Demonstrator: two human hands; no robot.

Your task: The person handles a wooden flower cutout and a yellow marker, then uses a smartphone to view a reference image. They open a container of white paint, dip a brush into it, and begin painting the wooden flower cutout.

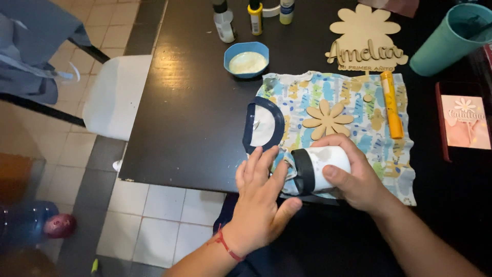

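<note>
While the white jar (328, 166) lay on its side at the bench (189, 123) front edge, over the patterned cloth (353, 102), right hand (359, 182) wrapped its body, grip closed round it. Looked light, smooth, prob. slippery; best held mid-body. Left hand (259, 197) lay flat, fingers spread, against the black lid (303, 172), wrist bent inward.

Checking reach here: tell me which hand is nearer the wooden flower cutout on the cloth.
Right. The right hand grips the white jar just below the wooden flower cutout; the left hand lies lower and further left, at the jar's black lid.
</note>
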